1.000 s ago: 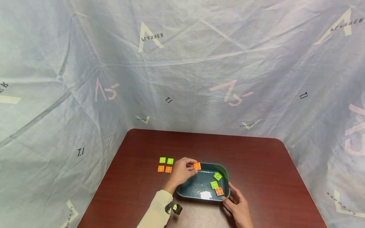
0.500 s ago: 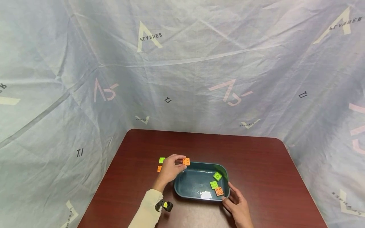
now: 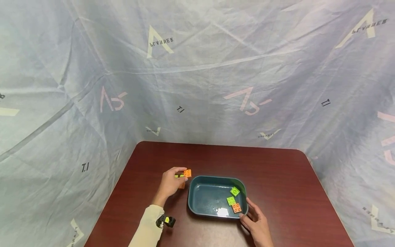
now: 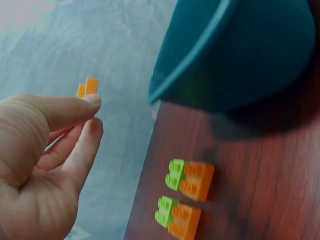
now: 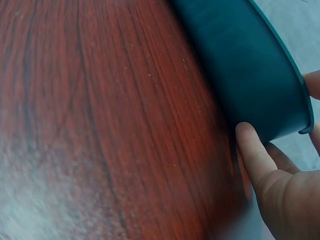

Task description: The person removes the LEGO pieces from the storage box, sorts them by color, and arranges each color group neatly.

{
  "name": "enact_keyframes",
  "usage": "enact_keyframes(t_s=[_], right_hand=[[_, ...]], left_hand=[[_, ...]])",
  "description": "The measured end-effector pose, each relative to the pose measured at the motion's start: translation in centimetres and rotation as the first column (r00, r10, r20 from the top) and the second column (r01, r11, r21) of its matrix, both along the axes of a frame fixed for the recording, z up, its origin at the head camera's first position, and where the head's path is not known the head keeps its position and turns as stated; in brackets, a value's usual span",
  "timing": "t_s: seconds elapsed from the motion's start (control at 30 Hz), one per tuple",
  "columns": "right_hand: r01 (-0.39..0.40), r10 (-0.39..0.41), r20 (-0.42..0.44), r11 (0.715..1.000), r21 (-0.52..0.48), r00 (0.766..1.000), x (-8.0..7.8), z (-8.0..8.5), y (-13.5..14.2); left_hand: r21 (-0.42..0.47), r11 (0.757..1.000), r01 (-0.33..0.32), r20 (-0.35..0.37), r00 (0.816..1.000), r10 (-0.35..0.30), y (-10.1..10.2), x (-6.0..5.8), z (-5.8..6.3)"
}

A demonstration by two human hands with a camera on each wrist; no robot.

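My left hand point(image 3: 169, 182) pinches an orange toy building brick point(image 3: 187, 173) between thumb and fingertips, raised left of the dark teal tray point(image 3: 189, 202). In the left wrist view the same orange brick point(image 4: 91, 86) pokes out past the thumb tip. Below that hand lie green bricks point(image 4: 175, 176) and orange bricks point(image 4: 199, 182) in two pairs on the table, partly covered by the hand in the head view. My right hand point(image 3: 257, 221) holds the tray's near right corner, its thumb on the outer wall point(image 5: 250, 90) and other fingers around the side.
Inside the tray, at its right end, lie two green bricks point(image 3: 235, 191) and one orange brick point(image 3: 236, 208). The red-brown wooden table point(image 3: 277, 178) has rounded far corners. Grey printed sheeting point(image 3: 197, 85) hangs behind it and along both sides.
My left hand has moved left with the orange brick, from over the tray's far left edge to above the bricks on the table. The right hand stays at the tray's corner.
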State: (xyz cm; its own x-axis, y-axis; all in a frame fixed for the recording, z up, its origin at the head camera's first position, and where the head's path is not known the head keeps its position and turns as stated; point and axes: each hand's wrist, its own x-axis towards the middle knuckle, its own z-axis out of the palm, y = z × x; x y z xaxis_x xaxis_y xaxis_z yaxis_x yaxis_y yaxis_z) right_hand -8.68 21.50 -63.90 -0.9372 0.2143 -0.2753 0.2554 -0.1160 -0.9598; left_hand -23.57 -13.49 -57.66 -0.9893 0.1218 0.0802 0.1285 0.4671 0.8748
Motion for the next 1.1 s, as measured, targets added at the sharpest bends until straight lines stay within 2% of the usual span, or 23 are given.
enact_keyframes(t_s=[0.17, 0.4, 0.6, 0.83, 1.1], right_hand=[[0.000, -0.001, 0.033, 0.999, 0.039, 0.999, 0.0, 0.1, 0.2], [0.000, -0.001, 0.027, 1.000, 0.031, 1.000, 0.0, 0.0, 0.1], [0.002, -0.002, 0.013, 1.000, 0.008, 1.000, -0.1, -0.1, 0.1], [0.006, -0.006, 0.000, 1.000, -0.005, 1.000, -0.2, -0.1, -0.1], [0.013, -0.014, -0.019, 1.000, -0.017, 1.000, -0.1, -0.3, 0.0]], left_hand=[[-0.002, 1.000, -0.023, 0.033, 0.999, 0.023, -1.4, -0.3, -0.5], [-0.100, 0.992, -0.079, -0.002, 0.997, 0.080, -3.6, -0.8, -1.9], [-0.147, 0.982, -0.118, 0.009, 0.993, 0.121, -5.5, -0.9, -3.1], [-0.188, 0.971, -0.150, 0.019, 0.988, 0.156, -7.5, -0.8, -4.7], [-0.213, 0.962, -0.169, 0.020, 0.984, 0.177, -8.6, -0.6, -5.9]])
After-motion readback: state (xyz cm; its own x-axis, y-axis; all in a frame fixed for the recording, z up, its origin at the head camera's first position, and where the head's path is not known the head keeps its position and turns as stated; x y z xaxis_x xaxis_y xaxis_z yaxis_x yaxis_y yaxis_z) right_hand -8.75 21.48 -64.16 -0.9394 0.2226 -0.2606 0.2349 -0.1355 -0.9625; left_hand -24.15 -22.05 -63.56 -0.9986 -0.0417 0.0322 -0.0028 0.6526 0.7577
